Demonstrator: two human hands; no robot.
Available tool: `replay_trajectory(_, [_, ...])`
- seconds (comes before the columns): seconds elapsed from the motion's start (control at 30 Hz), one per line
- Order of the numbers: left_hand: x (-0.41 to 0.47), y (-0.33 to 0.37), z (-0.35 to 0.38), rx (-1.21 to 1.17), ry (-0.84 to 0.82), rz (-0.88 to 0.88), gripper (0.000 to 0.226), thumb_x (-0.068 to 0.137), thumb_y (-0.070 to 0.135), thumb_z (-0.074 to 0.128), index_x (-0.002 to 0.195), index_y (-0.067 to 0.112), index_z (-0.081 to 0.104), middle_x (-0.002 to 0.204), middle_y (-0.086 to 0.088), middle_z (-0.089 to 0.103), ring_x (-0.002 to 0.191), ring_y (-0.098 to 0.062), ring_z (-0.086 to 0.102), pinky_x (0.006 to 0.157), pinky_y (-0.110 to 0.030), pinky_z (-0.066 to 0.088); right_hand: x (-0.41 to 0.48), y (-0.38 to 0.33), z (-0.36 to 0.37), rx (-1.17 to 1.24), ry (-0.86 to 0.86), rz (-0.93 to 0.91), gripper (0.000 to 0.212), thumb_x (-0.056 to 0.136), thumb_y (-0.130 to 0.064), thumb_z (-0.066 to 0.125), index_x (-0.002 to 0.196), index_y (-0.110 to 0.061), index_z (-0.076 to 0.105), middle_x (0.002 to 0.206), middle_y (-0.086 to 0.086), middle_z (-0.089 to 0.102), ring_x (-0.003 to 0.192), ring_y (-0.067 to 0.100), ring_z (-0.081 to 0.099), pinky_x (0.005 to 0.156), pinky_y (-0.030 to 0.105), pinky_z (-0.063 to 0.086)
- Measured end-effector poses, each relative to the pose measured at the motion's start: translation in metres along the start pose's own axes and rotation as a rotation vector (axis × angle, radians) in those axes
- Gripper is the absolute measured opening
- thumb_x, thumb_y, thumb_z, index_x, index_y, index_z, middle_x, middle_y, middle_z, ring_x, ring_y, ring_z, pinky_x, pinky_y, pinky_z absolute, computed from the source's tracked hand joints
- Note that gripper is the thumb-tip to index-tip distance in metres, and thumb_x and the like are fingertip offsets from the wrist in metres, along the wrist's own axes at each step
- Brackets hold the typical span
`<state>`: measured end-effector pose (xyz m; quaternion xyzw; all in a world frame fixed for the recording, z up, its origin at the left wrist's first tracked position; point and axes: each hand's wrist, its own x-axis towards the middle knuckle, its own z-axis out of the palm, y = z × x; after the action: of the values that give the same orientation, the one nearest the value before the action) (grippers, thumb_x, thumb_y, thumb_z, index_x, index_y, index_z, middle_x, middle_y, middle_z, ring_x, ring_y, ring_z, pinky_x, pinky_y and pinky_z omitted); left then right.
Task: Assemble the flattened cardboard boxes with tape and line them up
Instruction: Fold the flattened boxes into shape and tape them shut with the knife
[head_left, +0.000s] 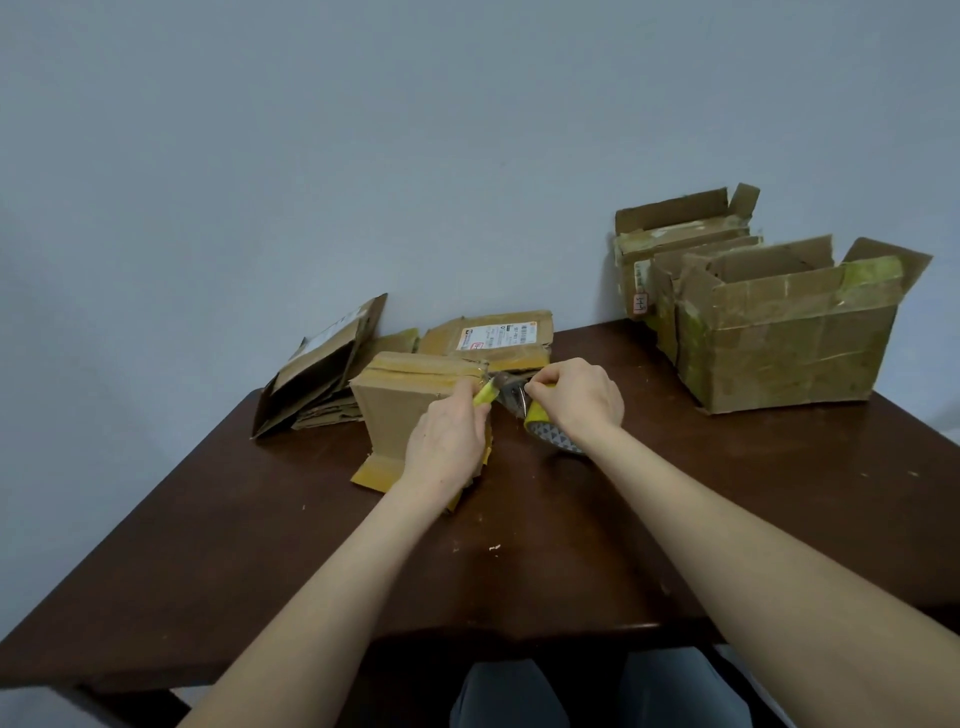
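A small cardboard box (400, 410) stands on the dark wooden table (260, 545), its top seam covered with tape. My left hand (447, 447) grips a yellow-handled cutter (484, 393) at the box's right top corner. My right hand (576, 397) holds a roll of clear tape (550, 434) just right of the box, with a stretch of tape running from the roll to the box. Flattened boxes (322, 369) lean against the wall at the back left. A labelled cardboard box (493, 335) lies behind the one I work on.
Assembled open boxes stand at the back right: a large one (779, 343) in front and another (675, 234) behind it near the wall. The table's front edge (467, 639) runs just above my knees. A blue-grey wall rises behind.
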<state>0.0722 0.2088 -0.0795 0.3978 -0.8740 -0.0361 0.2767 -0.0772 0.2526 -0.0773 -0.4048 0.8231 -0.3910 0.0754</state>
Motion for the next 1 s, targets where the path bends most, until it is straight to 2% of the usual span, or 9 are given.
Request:
replay_trajectory(0.17, [0.001, -0.001, 0.004, -0.001, 0.021, -0.041, 0.020, 0.099, 0.029, 0.042, 0.111, 0.015, 0.051, 0.088, -0.010, 0.066, 0.080, -0.032, 0.062, 0.069, -0.044, 0.052, -0.004, -0.002, 0.002, -0.013, 0.013, -0.004, 0.019, 0.091, -0.038, 0.058, 0.099, -0.032, 0.074, 0.100, 0.002, 0.071, 0.097, 0.025, 0.063, 0.073, 0.028, 0.046])
replay_trajectory(0.33, [0.007, 0.004, 0.006, 0.025, 0.003, -0.003, 0.020, 0.098, 0.027, 0.042, 0.110, 0.015, 0.052, 0.087, -0.008, 0.067, 0.081, -0.031, 0.063, 0.069, -0.044, 0.052, -0.006, -0.004, 0.002, -0.026, 0.009, -0.008, 0.019, 0.091, -0.036, 0.057, 0.098, -0.032, 0.074, 0.099, 0.002, 0.071, 0.097, 0.025, 0.064, 0.071, 0.028, 0.045])
replay_trajectory(0.47, [0.008, 0.007, 0.008, 0.075, -0.017, -0.009, 0.024, 0.099, 0.027, 0.042, 0.115, 0.012, 0.052, 0.093, -0.010, 0.066, 0.086, -0.031, 0.062, 0.070, -0.041, 0.051, -0.006, -0.005, 0.002, -0.037, 0.006, -0.019, 0.020, 0.092, -0.035, 0.056, 0.098, -0.032, 0.074, 0.099, 0.002, 0.071, 0.096, 0.025, 0.064, 0.071, 0.027, 0.044])
replay_trajectory(0.83, [0.012, 0.014, 0.006, 0.199, -0.081, -0.084, 0.019, 0.098, 0.019, 0.041, 0.109, 0.008, 0.052, 0.099, -0.015, 0.061, 0.090, -0.033, 0.059, 0.067, -0.039, 0.047, -0.007, -0.009, 0.004, -0.102, -0.010, -0.044, 0.021, 0.092, -0.034, 0.054, 0.099, -0.032, 0.074, 0.100, 0.002, 0.071, 0.095, 0.025, 0.064, 0.071, 0.028, 0.046])
replay_trajectory(1.0, [0.013, 0.016, 0.006, 0.217, -0.121, -0.119, 0.018, 0.098, 0.018, 0.041, 0.110, 0.009, 0.052, 0.103, -0.014, 0.061, 0.094, -0.033, 0.059, 0.070, -0.039, 0.049, -0.007, -0.007, 0.002, -0.065, 0.001, -0.035, 0.021, 0.091, -0.033, 0.054, 0.095, -0.032, 0.075, 0.097, 0.001, 0.071, 0.093, 0.024, 0.064, 0.070, 0.028, 0.047])
